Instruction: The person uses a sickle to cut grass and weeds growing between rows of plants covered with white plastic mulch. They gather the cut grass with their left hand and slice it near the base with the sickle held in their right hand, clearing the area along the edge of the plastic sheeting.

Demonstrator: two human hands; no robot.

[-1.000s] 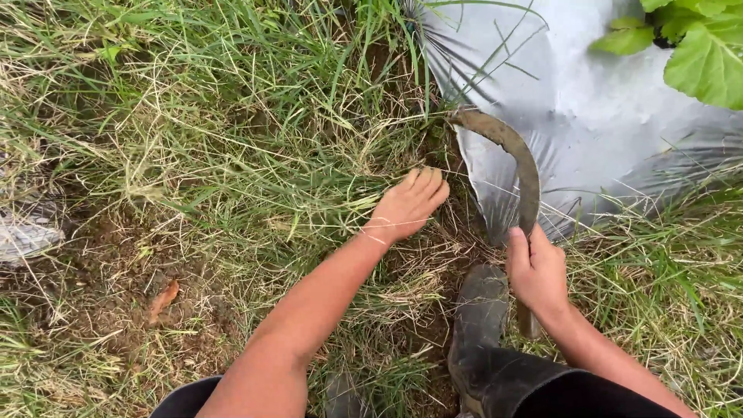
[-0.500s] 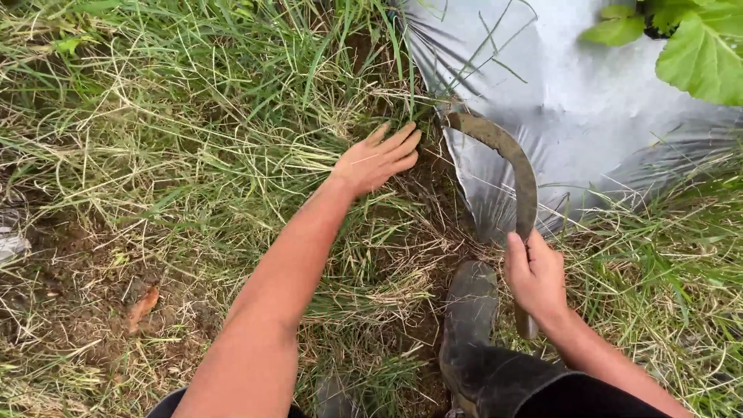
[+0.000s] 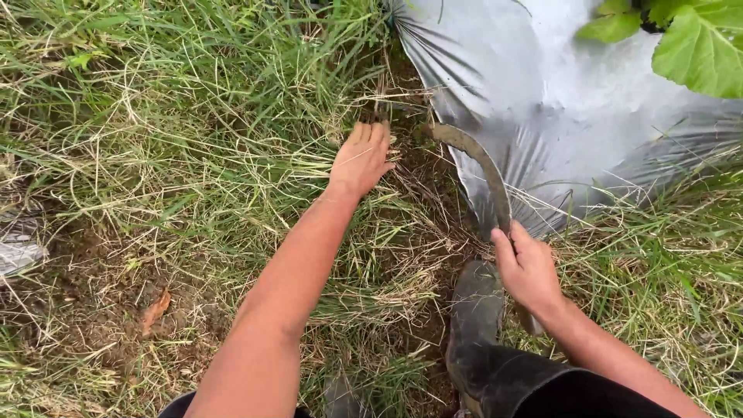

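Note:
My right hand [image 3: 528,268] grips the handle of a curved, rusty sickle [image 3: 478,166]. Its blade arcs up and to the left, with the tip over dark soil at the edge of the silver plastic sheet [image 3: 565,101]. My left hand [image 3: 361,158] reaches forward into a clump of long grass [image 3: 255,116] just left of the blade tip, fingers pressed into the stalks; a grip on them cannot be made out.
My dark rubber boot [image 3: 474,310] stands below the right hand. Broad green leaves [image 3: 700,42] grow at the top right on the sheet. Bare soil with a dead leaf [image 3: 155,308] lies at lower left. A scrap of grey plastic [image 3: 17,251] sits at the left edge.
My left hand has moved up and left into the grass. The sickle has swung left and slightly down, its tip closer to the left hand.

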